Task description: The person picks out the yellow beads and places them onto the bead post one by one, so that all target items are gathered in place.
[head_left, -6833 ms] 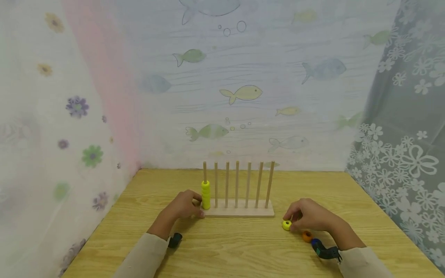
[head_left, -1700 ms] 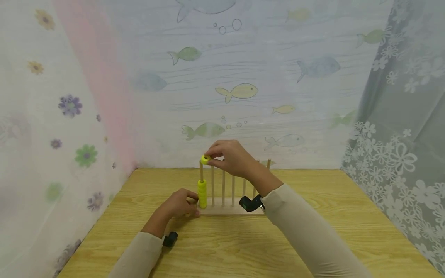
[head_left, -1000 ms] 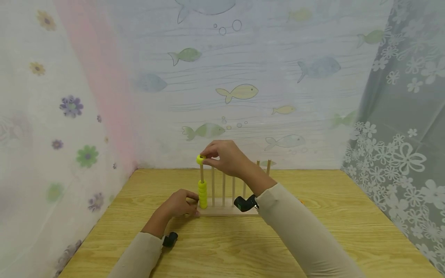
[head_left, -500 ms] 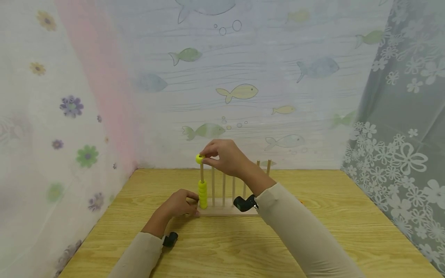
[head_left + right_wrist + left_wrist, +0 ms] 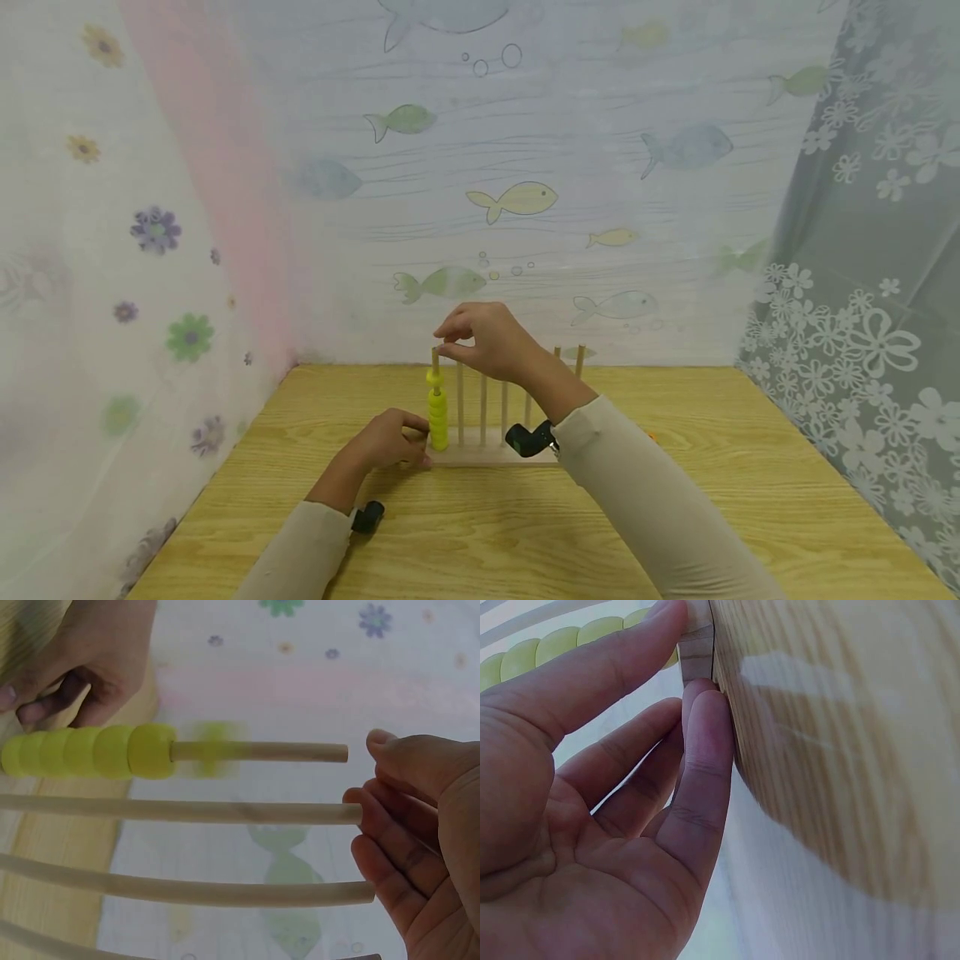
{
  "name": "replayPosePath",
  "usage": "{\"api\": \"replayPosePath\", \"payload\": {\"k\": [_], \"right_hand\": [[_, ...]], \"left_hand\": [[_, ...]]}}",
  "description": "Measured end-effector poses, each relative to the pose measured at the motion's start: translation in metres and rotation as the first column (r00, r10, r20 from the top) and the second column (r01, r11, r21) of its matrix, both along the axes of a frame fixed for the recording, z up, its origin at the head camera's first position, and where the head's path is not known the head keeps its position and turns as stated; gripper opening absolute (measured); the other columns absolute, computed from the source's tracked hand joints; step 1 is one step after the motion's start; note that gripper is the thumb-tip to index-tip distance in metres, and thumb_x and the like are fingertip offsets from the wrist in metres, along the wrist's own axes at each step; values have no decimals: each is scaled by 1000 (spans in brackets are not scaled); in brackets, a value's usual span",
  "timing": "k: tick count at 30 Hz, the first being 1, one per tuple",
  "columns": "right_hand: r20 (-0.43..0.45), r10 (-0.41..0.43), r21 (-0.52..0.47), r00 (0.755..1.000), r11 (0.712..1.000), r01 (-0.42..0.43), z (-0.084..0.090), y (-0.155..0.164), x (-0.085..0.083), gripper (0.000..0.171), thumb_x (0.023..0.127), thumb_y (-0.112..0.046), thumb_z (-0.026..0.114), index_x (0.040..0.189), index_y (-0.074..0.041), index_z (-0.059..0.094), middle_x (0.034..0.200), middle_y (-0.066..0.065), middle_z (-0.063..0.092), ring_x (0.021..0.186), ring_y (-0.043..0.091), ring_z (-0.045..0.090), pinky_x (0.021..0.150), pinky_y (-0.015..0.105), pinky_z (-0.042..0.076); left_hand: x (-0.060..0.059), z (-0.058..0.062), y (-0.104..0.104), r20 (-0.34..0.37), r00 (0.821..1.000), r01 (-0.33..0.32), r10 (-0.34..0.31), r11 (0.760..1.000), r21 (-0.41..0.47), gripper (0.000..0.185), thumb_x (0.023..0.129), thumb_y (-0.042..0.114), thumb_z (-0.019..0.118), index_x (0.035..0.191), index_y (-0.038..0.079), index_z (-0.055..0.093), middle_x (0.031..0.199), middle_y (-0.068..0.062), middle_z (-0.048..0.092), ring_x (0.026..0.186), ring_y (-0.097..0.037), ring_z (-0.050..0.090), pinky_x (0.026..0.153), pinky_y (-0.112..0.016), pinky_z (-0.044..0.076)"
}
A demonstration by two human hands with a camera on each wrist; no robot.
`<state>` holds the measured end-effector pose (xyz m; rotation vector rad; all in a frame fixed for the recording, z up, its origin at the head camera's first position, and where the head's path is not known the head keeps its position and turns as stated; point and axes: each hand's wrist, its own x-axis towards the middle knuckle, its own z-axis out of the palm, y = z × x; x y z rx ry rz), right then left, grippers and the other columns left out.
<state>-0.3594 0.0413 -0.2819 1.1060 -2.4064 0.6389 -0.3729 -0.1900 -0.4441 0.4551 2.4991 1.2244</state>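
Note:
A wooden peg stand (image 5: 483, 455) with a row of upright rods stands on the table. On its leftmost rod sits a stack of yellow beads (image 5: 437, 421). One more yellow bead (image 5: 433, 377), blurred in the right wrist view, is partway down that rod, just above the stack. My right hand (image 5: 487, 340) is at the rod's top, thumb and fingers parted and holding nothing. My left hand (image 5: 386, 440) grips the left end of the base between thumb and fingers; in the left wrist view the fingertips (image 5: 709, 712) press the base's end, beside the tabletop.
A bit of something orange (image 5: 652, 437) shows behind the right sleeve (image 5: 652, 492), which hides much of the table's right side. Bare rods (image 5: 187, 811) stand beside the beaded one. A fish-patterned curtain (image 5: 517, 250) hangs behind the wood-grain table (image 5: 450, 533).
The right hand brought a yellow bead from the table's right side to the leftmost rod's top and has let go; the bead has dropped down the rod. The left hand stays at the base.

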Motion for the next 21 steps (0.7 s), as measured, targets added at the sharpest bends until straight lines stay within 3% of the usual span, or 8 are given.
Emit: {"api": "replayPosePath", "payload": {"k": [9,15,21], "right_hand": [[17,-28,-1,999,1000,28,4,14,2,20,89,-32,68,105,-21,74,102,-9,67,91,8,63,80,22,52],[18,-57,-5,998,998,57,4,39,5,22,91,-35,66,107,-21,72,104,-4,67,92,8,63,84,30,53],[13,-116,-34,993,993,117,4,73,7,23,93,-36,62,110,-23,71,107,-7,67,94,6,63,85,32,53]], "left_hand": [[-1,-2,0,-19,1000,-8,8,999,-31,64,66,27,88,125,15,63,129,-9,58,98,-22,63,74,-39,55],[-2,-2,-1,-23,1000,1,-2,999,-33,66,66,31,88,125,16,63,126,-5,60,108,-26,61,80,-42,54],[-2,-1,-1,-52,998,39,-42,998,-50,60,73,35,83,125,15,62,123,-6,62,104,-26,63,78,-43,54]]}}
